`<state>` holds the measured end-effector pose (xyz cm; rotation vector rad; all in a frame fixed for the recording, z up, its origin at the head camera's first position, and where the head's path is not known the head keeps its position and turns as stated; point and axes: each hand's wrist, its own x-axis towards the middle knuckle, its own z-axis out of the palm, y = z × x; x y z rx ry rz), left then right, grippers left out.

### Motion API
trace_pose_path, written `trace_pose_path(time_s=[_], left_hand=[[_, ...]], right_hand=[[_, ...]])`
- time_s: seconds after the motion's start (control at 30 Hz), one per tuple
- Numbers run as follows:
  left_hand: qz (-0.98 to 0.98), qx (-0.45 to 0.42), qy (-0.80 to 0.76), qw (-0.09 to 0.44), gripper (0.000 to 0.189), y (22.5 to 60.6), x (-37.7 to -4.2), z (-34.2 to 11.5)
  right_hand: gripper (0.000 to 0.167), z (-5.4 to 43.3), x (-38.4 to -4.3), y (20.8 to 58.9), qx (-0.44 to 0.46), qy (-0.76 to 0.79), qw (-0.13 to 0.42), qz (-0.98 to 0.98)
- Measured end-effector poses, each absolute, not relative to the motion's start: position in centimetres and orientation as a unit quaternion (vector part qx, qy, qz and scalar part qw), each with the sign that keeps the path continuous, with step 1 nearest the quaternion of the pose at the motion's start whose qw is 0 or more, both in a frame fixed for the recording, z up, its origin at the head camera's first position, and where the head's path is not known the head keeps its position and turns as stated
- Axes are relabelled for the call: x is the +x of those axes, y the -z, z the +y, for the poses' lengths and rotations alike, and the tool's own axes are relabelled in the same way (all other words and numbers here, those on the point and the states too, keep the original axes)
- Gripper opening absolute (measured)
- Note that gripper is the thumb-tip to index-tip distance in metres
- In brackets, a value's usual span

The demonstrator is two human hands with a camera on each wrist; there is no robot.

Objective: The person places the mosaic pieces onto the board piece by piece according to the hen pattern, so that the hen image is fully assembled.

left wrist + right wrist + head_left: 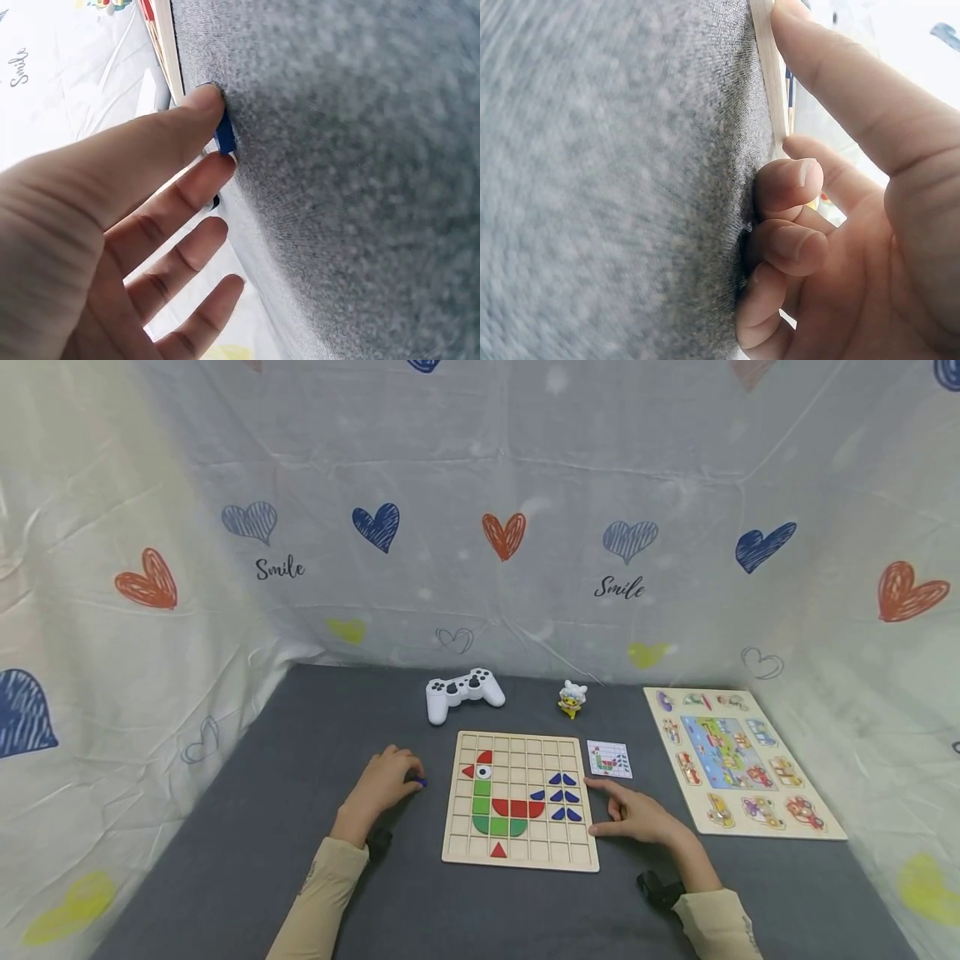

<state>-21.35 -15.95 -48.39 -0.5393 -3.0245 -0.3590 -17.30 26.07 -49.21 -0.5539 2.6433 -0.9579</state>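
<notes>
A square wooden grid board (468, 847) lies on the dark grey cloth, with flat coloured pieces forming a bird. The bird has a red crest and beak, a round eye piece (483, 772), a green neck and belly, and several blue leaf-shaped pieces at the right. Left of the board, my left hand (382, 781) pinches a small blue puzzle piece (225, 136) between thumb and index finger, close over the cloth. My right hand (637, 814) touches the board's right edge with extended thumb and index fingertip; its other fingers are curled in.
Behind the board lie a white game controller (463, 693) and a small figurine (572, 698). A printed pattern card (609, 759) sits by the board's upper right corner. Farther right is a wooden picture puzzle board (675, 760). A heart-printed curtain (450, 468) hangs behind the table.
</notes>
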Motion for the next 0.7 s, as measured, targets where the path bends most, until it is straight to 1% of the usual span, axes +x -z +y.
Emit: trace_pose_path(time_s=[0.3,0.7], left_hand=[[-0.973,-0.192,0.117,0.045,0.011,47.8,-21.1,-15.1],[-0.957,-0.248,0.134,0.064,0.012,47.7,-20.2,-11.6]], right_hand=[[0.075,26.2,-17.5,49.4,-0.190,0.328,0.138,0.915],[0.075,26.2,-17.5,49.4,-0.192,0.328,0.135,0.915]])
